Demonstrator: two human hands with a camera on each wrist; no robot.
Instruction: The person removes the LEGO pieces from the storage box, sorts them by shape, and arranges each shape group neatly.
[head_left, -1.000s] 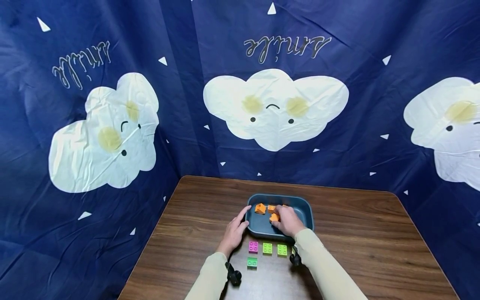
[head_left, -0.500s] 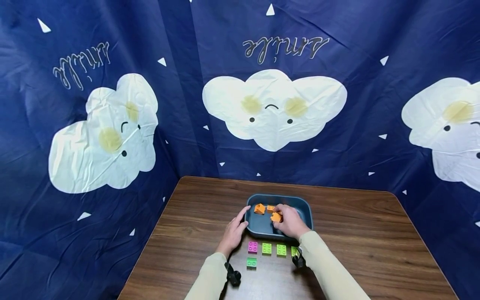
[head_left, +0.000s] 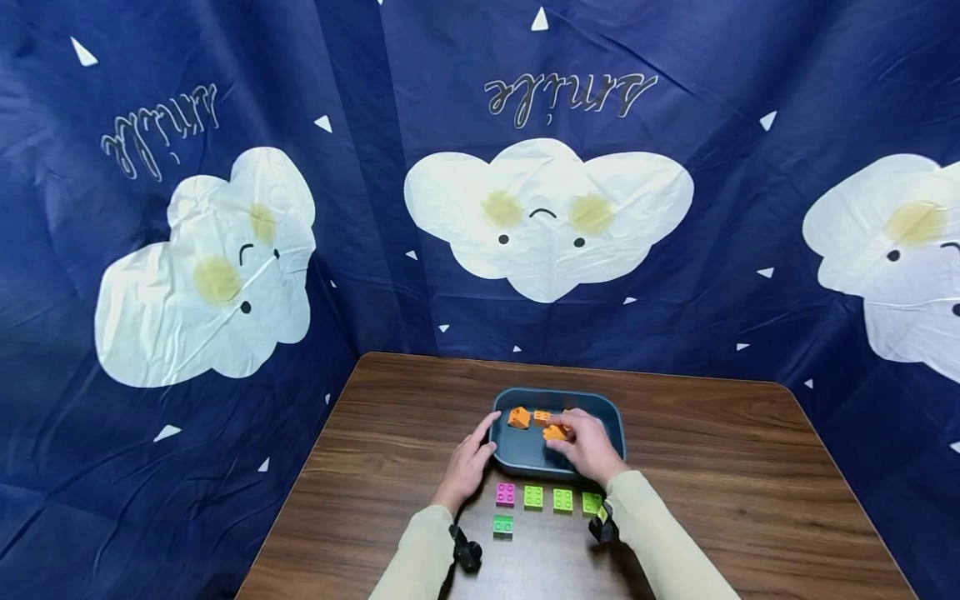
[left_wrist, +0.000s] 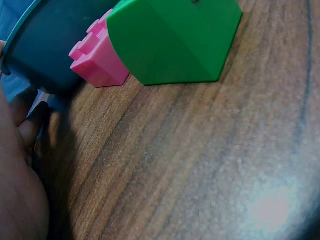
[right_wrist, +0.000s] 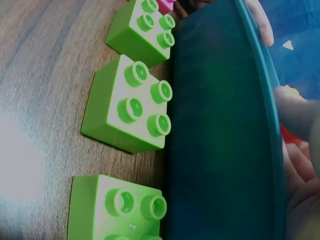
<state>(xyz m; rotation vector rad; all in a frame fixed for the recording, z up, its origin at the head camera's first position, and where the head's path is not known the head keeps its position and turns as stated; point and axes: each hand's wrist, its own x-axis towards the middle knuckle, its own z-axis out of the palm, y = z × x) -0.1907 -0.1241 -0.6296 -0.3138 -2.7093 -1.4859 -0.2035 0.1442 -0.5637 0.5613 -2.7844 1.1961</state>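
A dark teal bin [head_left: 521, 454] stands on the table with several orange toy building bricks in it. My right hand [head_left: 591, 450] reaches inside and pinches an orange brick [head_left: 555, 433] between thumb and fingers. Left of it lie an orange angled brick [head_left: 518, 417] and a small studded orange brick [head_left: 542, 416]; another orange bit is mostly hidden behind the right hand. At the bin's left end, my left hand [head_left: 467, 468] touches the rim with extended fingers. In the right wrist view the bin wall [right_wrist: 220, 125] hides most of the held brick.
Along the bin's near side runs a row: a pink brick [head_left: 506, 494] and lime bricks [head_left: 533, 497], [right_wrist: 127, 105] studs up. A green brick [head_left: 502, 526] sits nearer, below the pink one. Dark blue cloud-print cloth [head_left: 551, 217] hangs behind the wooden table [head_left: 712, 483].
The right hand has shifted slightly right within the bin, and the pinched orange brick has moved and turned with it. The rightmost lime brick has come into fuller view. The left hand stays put.
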